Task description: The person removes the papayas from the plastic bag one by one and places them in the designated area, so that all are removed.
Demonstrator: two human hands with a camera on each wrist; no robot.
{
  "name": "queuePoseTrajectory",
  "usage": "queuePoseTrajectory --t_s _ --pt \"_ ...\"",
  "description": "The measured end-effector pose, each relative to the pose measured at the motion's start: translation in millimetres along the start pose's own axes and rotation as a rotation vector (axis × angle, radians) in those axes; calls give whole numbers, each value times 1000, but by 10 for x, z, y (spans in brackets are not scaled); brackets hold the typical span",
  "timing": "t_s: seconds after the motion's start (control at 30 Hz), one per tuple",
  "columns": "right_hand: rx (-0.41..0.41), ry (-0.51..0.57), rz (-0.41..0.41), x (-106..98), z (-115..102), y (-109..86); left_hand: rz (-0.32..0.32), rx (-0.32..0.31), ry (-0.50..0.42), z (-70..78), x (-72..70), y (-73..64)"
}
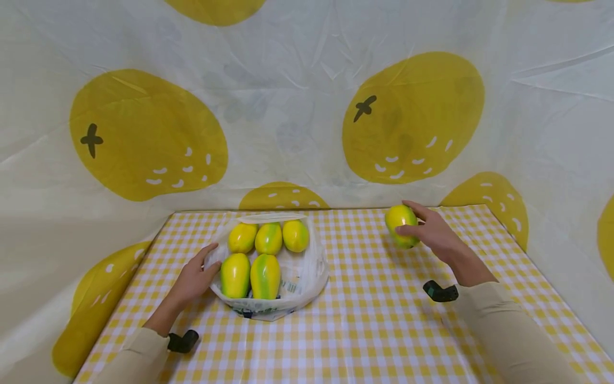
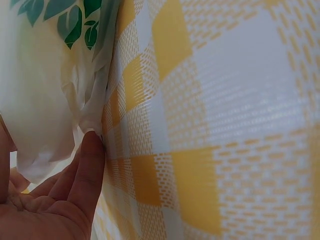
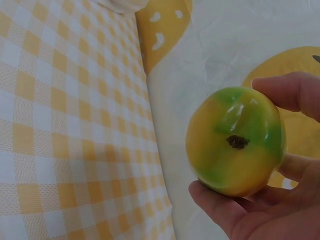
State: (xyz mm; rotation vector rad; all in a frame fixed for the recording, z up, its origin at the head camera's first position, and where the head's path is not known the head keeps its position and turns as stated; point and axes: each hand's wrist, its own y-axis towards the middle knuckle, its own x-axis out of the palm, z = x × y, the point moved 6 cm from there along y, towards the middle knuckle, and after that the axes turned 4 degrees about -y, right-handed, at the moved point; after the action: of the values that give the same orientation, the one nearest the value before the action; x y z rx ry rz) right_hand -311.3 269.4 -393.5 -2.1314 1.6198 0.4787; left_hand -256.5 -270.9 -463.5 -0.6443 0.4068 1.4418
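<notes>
A white translucent plastic bag [image 1: 314, 266] lies spread open on the table with several yellow-green mangoes [image 1: 235, 275] inside, in two rows. My left hand [image 1: 194, 274] holds the bag's left edge between thumb and fingers. In the left wrist view, fingertips [image 2: 92, 142] touch the bag [image 2: 40, 110] low down beside the cloth; green leaves are printed on it. Off to the right, my right hand [image 1: 436, 234] grips another mango [image 1: 401, 221] above the table. Thumb and fingers surround this mango [image 3: 235, 142] in the right wrist view, its dark stem end facing the camera.
A yellow-and-white checked cloth [image 1: 374, 320] covers the table. Behind its far edge hangs a pale curtain [image 1: 288, 106] printed with large yellow fruit, which also runs along both sides. Dark wrist-worn devices [image 1: 440, 292] show by both cuffs.
</notes>
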Motion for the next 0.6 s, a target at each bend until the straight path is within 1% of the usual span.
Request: queuePoseTrajectory --t_s 0.1,0.27,0.5,0.6 --pt "3 -8 0 -30 22 5 -1 4 9 8 4 -2" --pt "-1 -21 -2 -84 59 10 0 -10 23 18 4 3" --pt "-4 -21 3 -133 77 9 9 -32 25 -7 11 6" --pt "-8 -23 5 -167 100 11 11 -27 27 -10 7 6"
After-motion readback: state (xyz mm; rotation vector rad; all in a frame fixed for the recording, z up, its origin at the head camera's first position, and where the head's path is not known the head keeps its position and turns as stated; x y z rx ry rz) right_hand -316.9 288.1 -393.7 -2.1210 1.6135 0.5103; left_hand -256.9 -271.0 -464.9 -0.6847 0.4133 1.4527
